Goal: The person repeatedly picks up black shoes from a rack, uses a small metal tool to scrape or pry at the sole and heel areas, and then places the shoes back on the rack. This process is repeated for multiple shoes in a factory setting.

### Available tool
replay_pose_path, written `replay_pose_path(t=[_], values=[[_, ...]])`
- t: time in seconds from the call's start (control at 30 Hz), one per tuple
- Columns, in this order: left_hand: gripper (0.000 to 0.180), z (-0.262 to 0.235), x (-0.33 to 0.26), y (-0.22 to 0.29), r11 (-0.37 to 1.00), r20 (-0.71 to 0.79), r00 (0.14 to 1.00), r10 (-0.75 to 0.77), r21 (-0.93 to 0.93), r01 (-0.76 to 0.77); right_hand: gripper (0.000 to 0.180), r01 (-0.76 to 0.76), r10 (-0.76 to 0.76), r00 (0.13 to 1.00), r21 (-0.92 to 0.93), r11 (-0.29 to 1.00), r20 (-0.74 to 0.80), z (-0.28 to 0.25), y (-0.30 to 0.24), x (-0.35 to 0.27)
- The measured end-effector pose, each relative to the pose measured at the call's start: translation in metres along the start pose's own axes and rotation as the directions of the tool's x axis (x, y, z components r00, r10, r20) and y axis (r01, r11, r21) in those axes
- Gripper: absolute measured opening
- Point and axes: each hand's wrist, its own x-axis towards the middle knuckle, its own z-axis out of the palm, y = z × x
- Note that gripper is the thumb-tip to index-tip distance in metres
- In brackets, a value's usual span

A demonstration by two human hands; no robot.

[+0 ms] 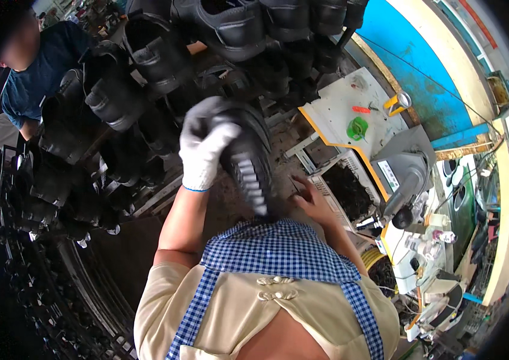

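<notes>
My left hand [205,147], in a white knit glove with a blue cuff edge, grips a black shoe [251,180] in front of my chest. The shoe is tilted, and its ridged sole edge catches the light; motion blurs part of it. Just right of the shoe is my bare right hand [312,203], fingers curled. A thin dark sliver shows at its fingertips, too small to name. Whether the right hand touches the shoe I cannot tell.
Racks of black shoes [152,54] stand ahead and to the left. Right of me is a white worktable [332,108] with a green tape roll [357,128], a yellow can [397,103] and a grey machine [407,174]. A white crate [350,165] sits below. Another person [41,66] stands far left.
</notes>
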Motion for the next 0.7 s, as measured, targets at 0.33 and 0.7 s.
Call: replay_pose_path(t=[0.33, 0.7], values=[[0.065, -0.060, -0.076, -0.081, 0.584, 0.222, 0.681, -0.698, -0.374, 0.721, 0.047, 0.205, 0.053, 0.881, 0.479, 0.853, -0.471, -0.020, -0.029, 0.064], [0.079, -0.041, -0.064, -0.052, 0.727, 0.084, 0.769, -0.634, 0.405, 0.555, 0.073, 0.059, -0.074, 0.997, 0.395, 0.917, 0.022, 0.062, -0.085, 0.167]])
